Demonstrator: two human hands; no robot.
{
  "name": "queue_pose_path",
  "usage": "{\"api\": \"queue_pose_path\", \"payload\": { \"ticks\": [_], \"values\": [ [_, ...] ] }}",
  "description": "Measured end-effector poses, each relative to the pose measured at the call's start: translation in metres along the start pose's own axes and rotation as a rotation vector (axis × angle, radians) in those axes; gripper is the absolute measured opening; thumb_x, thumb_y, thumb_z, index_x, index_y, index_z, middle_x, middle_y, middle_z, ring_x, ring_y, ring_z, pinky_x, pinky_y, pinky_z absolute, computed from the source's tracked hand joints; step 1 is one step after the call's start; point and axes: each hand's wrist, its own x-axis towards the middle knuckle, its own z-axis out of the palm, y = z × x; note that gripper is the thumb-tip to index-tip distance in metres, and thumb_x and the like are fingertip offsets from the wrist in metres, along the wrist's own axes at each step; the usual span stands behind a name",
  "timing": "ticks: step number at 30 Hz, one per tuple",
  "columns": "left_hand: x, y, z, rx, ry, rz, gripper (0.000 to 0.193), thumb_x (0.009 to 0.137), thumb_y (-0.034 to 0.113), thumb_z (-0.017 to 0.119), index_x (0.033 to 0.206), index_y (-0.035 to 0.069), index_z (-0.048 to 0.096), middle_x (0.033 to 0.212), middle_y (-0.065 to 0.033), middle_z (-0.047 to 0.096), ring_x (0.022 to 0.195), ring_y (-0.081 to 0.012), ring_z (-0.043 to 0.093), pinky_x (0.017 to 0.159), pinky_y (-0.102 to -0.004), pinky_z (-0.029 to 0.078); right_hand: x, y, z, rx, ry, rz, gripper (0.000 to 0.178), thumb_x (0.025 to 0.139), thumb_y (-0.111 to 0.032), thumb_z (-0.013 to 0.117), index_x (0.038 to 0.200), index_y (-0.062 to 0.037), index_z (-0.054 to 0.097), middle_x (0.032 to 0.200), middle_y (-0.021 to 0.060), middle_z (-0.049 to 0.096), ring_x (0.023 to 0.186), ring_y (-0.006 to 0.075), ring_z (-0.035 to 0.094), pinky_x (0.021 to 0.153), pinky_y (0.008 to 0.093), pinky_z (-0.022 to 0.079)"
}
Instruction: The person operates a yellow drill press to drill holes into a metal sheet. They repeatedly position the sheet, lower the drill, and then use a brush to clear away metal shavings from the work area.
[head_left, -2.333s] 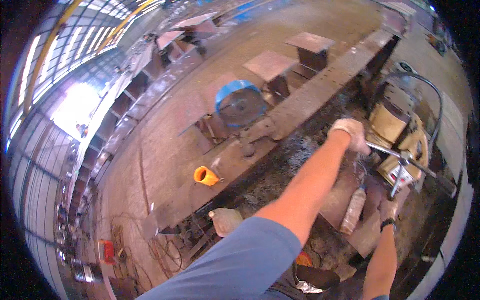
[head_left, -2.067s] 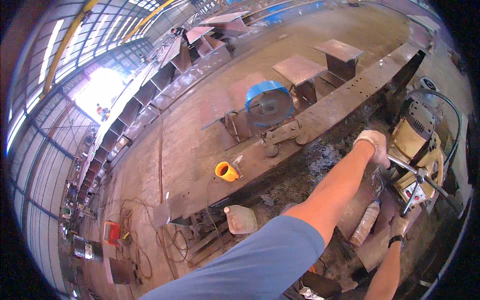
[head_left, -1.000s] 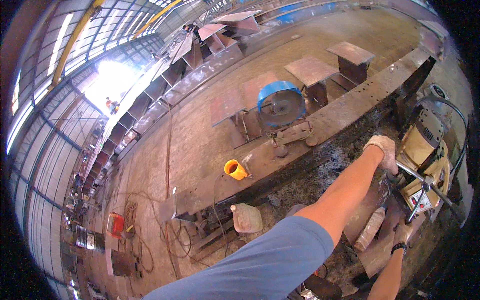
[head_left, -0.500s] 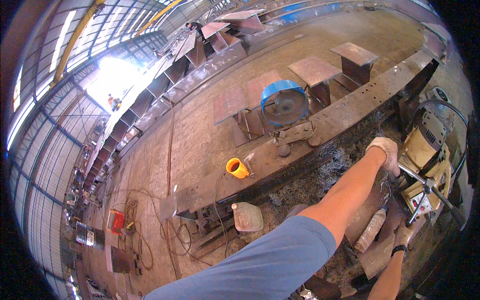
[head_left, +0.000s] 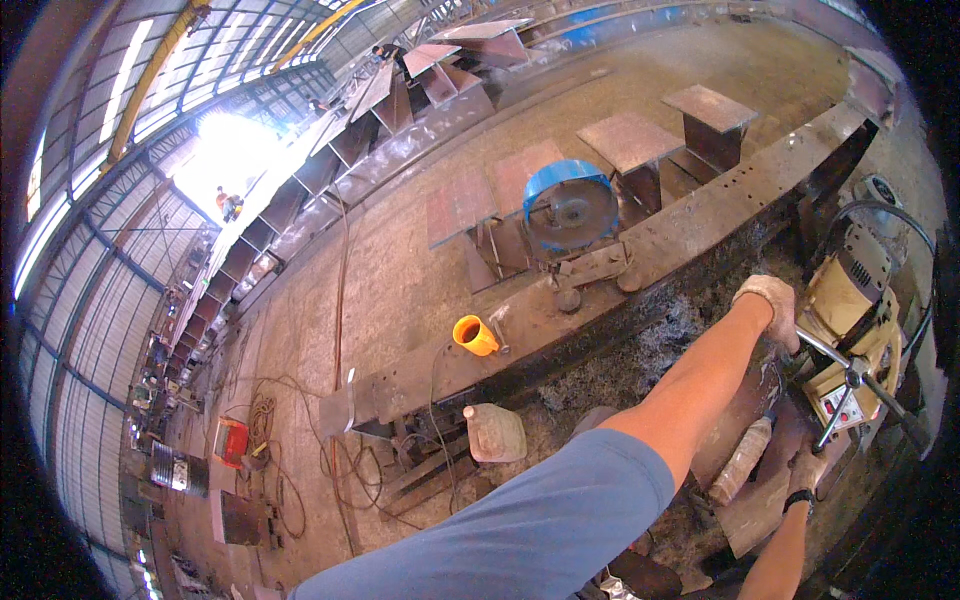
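Note:
A cream magnetic drill (head_left: 848, 300) with a switch panel and a spoked feed handle (head_left: 853, 378) stands at the right on a steel piece. My left hand (head_left: 770, 305), in a dirty pale glove, closes around the end of the upper spoke; its fingertips are partly hidden. At the lower spoke's end is my right hand (head_left: 806, 468), also gloved, with a dark band at the wrist. Its fingers look closed on that spoke. A grimy plastic bottle (head_left: 743, 462) lies between my forearms. Metal shavings (head_left: 640, 350) cover the area beside my left forearm.
A long steel beam (head_left: 700, 215) crosses ahead, bearing a yellow cup (head_left: 474, 336). Behind it stands a blue round fan (head_left: 570, 205) near steel plates (head_left: 630, 140). A jerrycan (head_left: 495, 433), loose cables (head_left: 290, 480) and a red box (head_left: 232, 442) are on the left. People work far off.

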Motion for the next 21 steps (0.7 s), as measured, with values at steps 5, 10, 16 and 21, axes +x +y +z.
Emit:
{"api": "queue_pose_path", "payload": {
  "ticks": [5, 10, 16, 21],
  "values": [
    [0.001, -0.008, 0.006, -0.001, -0.018, -0.042, 0.063, 0.067, 0.052, 0.085, 0.109, 0.006, 0.083, 0.116, -0.0145, 0.080, 0.107, -0.0284, 0.077, 0.094, -0.0428, 0.062, 0.000, 0.011, 0.011, -0.017, -0.003, -0.106, 0.026, 0.101, -0.029, 0.075, 0.106, -0.0072, 0.062, 0.065, -0.0002, 0.052, 0.051, 0.0131, 0.050, 0.046, 0.0328, 0.041],
    [0.007, 0.009, -0.002, -0.019, -0.022, -0.017, 0.067, 0.068, 0.055, 0.086, 0.112, 0.005, 0.082, 0.119, -0.0149, 0.079, 0.110, -0.0296, 0.076, 0.095, -0.0436, 0.062, 0.016, 0.022, -0.012, 0.057, 0.015, -0.027, 0.026, 0.101, -0.029, 0.075, 0.111, -0.0066, 0.064, 0.065, -0.0008, 0.053, 0.051, 0.0130, 0.052, 0.046, 0.0322, 0.043],
    [0.005, -0.006, 0.010, -0.007, -0.004, -0.062, 0.071, 0.067, 0.057, 0.087, 0.114, 0.005, 0.082, 0.120, -0.0148, 0.079, 0.111, -0.0298, 0.076, 0.097, -0.0441, 0.061, -0.007, -0.006, 0.008, -0.001, -0.051, 0.030, 0.026, 0.101, -0.029, 0.075, 0.114, -0.0079, 0.066, 0.065, -0.0019, 0.053, 0.049, 0.0130, 0.049, 0.044, 0.0325, 0.041],
    [0.006, 0.005, 0.005, -0.016, 0.003, -0.044, 0.072, 0.066, 0.059, 0.087, 0.113, 0.005, 0.082, 0.121, -0.0147, 0.078, 0.111, -0.0299, 0.076, 0.097, -0.0440, 0.061, 0.004, 0.000, -0.005, -0.022, -0.034, -0.016, 0.025, 0.101, -0.029, 0.076, 0.112, -0.0082, 0.067, 0.065, -0.0020, 0.053, 0.048, 0.0123, 0.048, 0.044, 0.0323, 0.040]
  ]
}}
